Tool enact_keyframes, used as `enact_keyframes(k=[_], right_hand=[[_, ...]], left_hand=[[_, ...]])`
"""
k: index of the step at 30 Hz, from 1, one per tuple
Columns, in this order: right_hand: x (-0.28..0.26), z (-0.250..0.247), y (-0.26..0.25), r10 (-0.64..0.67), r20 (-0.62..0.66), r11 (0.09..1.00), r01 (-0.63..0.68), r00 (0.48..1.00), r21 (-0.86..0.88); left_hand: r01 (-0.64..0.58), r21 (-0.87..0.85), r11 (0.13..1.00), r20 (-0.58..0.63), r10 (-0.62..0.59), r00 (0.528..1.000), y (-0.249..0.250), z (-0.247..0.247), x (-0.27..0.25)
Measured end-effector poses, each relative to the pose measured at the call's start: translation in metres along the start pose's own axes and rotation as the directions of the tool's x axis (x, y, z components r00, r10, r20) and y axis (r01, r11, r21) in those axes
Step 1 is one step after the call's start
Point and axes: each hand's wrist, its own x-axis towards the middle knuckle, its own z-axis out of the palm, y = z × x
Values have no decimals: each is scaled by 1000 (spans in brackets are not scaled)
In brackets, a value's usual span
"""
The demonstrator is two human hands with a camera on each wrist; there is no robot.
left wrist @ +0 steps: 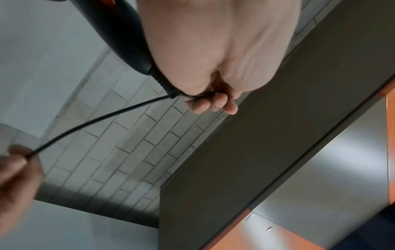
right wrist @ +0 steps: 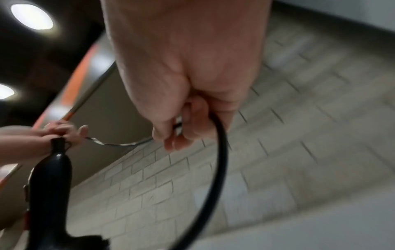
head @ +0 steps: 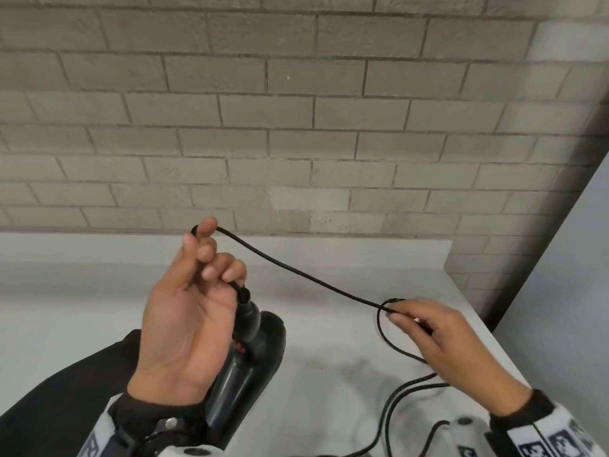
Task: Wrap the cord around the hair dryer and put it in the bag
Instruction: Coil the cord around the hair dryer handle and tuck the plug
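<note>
A black hair dryer stands handle-up over the white counter, behind my raised left hand. That hand's fingers curl round the black cord just past the handle's strain relief, and the cord loops over the index fingertip. From there it runs down to the right to my right hand, which pinches it between thumb and fingers. Slack cord lies in loops on the counter below that hand. The left wrist view shows the dryer handle along my palm. The right wrist view shows the cord curving down from my fingers. No bag is in view.
A grey brick wall rises behind the counter. The counter's right edge runs diagonally beside a grey panel. White wrist straps carrying cameras show at the bottom of the head view.
</note>
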Motion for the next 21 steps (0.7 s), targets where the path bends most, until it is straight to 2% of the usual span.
enact_keyframes(k=[2,4,6,8,12,15,18,21], right_hand=[[1,-12,-9,-27,142,967,62,990,-246],[-4,-13,-28,5,286,917,110,958,-384],[-13,-7,-46,-1,419,884,196,908,-423],[-20,-3,-62,-21,477,881,242,879,-407],[-23,-11,-83,-195,356,893,315,914,-321],[-15,-23,-98,-340,265,892,399,902,-213],[-1,-28,-105,-380,209,917,396,901,-38],[14,-21,-107,-355,127,934,345,926,97]], left_hand=[[-7,60,998,16,6,1000,-11,-2,-2],[-17,155,988,27,13,1000,-24,-4,-4],[-21,240,971,38,12,999,-36,-6,-8],[-16,315,949,27,8,1000,-45,-8,-12],[-10,463,887,25,-2,1000,-57,-12,-19],[8,517,856,53,-41,998,-61,-17,-20],[30,547,837,117,-112,987,-62,-19,-20],[22,598,801,193,-171,966,-62,-21,-21]])
